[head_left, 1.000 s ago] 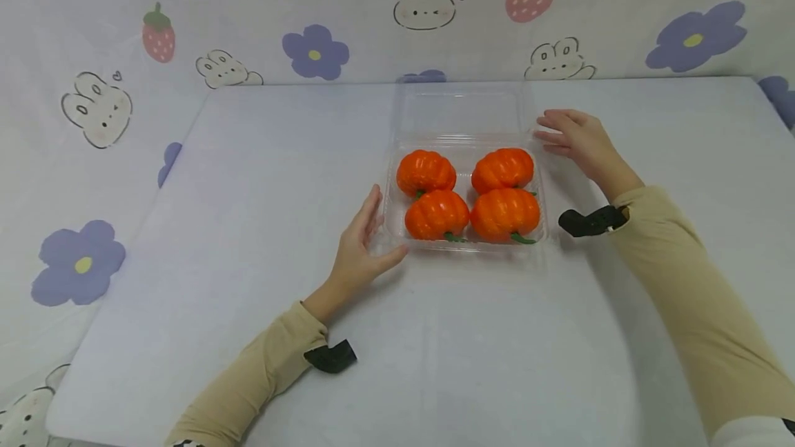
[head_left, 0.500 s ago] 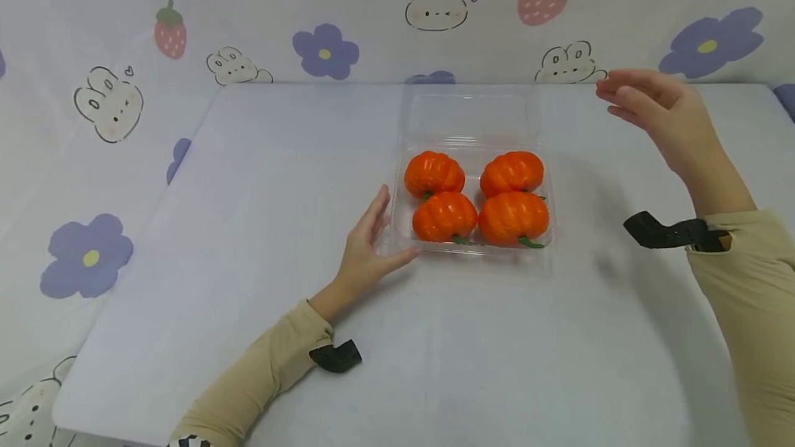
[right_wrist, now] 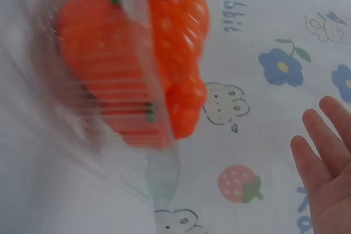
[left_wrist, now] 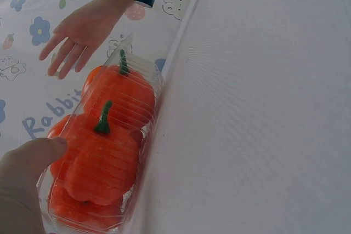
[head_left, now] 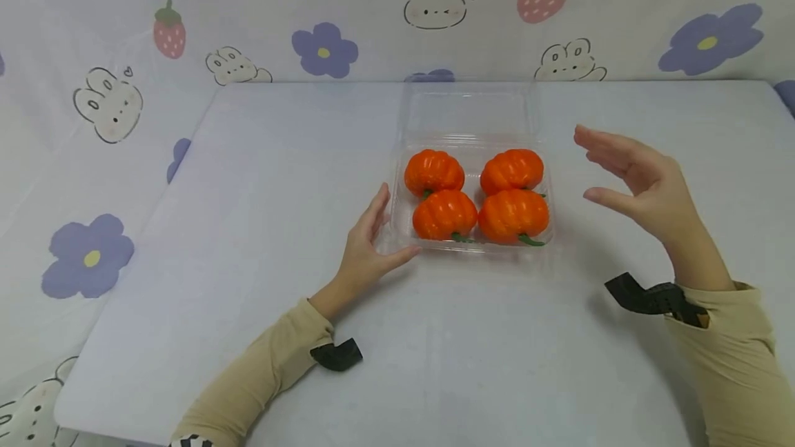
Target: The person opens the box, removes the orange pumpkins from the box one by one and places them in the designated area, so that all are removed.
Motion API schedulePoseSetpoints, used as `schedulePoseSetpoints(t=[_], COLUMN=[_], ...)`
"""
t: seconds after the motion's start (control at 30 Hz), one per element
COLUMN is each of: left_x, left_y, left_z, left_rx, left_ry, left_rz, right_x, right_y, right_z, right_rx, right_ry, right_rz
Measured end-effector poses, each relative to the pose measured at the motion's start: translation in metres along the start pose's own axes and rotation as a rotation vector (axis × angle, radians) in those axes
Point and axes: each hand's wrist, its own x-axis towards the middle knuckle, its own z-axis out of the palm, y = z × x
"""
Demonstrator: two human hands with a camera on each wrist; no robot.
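Observation:
Several orange toy pumpkins (head_left: 513, 216) with green stems sit in a clear plastic clamshell container (head_left: 472, 250), its lid (head_left: 468, 112) folded back. My left hand (head_left: 360, 257) lies at the container's left side, fingers straight along the wall and thumb at the front left corner. In the left wrist view, that thumb (left_wrist: 41, 154) lies against the container's edge. To the right of the container, my right hand (head_left: 649, 185) is held apart from it above the table, fingers extended, thumb spread, holding nothing. The right wrist view shows its fingers (right_wrist: 323, 152) straight.
The container stands on a white table (head_left: 248, 226). Behind and to the left hangs a white cloth (head_left: 373, 5) printed with rabbits, strawberries and purple flowers. A black strap (head_left: 652, 297) is on the right wrist and another black strap (head_left: 337, 355) on the left.
My right hand has left the container's right side, swung up to the right, then come back nearer with its thumb spread. My left hand and the pumpkins stay in place.

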Motion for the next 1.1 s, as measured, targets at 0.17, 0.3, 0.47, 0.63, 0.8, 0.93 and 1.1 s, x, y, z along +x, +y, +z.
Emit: schedulePoseSetpoints(t=[0.17, 0.3, 0.47, 0.63, 0.8, 0.93, 1.1], left_x=[0.000, 0.001, 0.002, 0.004, 0.009, 0.008, 0.003], left_y=[-0.001, 0.000, 0.007, 0.004, 0.006, 0.017, 0.015], left_z=[0.000, -0.002, -0.005, -0.006, -0.006, -0.005, -0.002], left_rx=[0.006, 0.016, 0.006, 0.022, 0.038, 0.025, 0.021], left_ry=[-0.006, -0.015, -0.034, -0.040, -0.043, -0.054, -0.045], left_rz=[-0.010, -0.016, -0.041, -0.038, -0.036, -0.042, -0.051], right_x=[-0.004, -0.006, -0.010, -0.014, -0.018, -0.020, -0.017], right_y=[0.004, 0.006, 0.008, 0.019, 0.040, 0.044, 0.031], right_z=[0.009, 0.014, 0.018, 0.018, 0.014, 0.014, 0.021], right_rx=[-0.047, -0.119, -0.205, -0.326, -0.379, -0.377, -0.445], right_ry=[-0.061, -0.101, -0.140, -0.246, -0.325, -0.350, -0.390], right_rz=[0.032, 0.065, 0.114, 0.230, 0.265, 0.255, 0.185])
